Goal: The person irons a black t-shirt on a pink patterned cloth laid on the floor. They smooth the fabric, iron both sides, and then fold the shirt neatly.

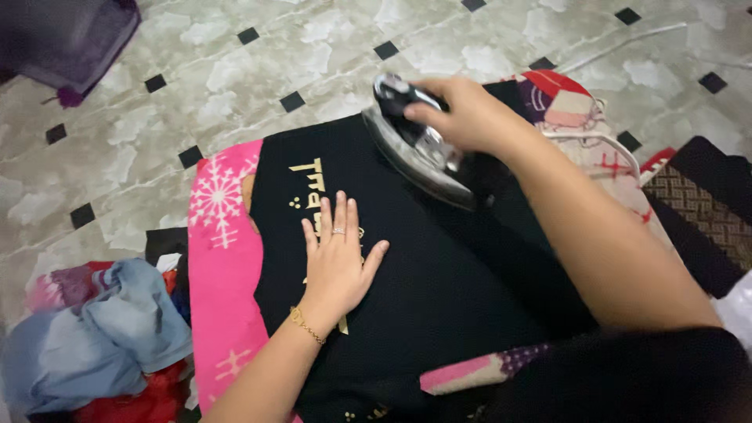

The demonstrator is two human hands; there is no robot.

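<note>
One black garment — gold-printed, flat — under iron.

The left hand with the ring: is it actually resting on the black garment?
Touching. The head view shows the left hand pressed flat, fingers spread, on the black garment, with no gap beneath the palm.

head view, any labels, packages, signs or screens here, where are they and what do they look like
No packages, signs or screens.
Printed lettering: gold print on the black garment, partly under the left hand.
Snowflake print: white on the pink cloth, left of the garment.
The right hand holds the iron on the garment.
</note>
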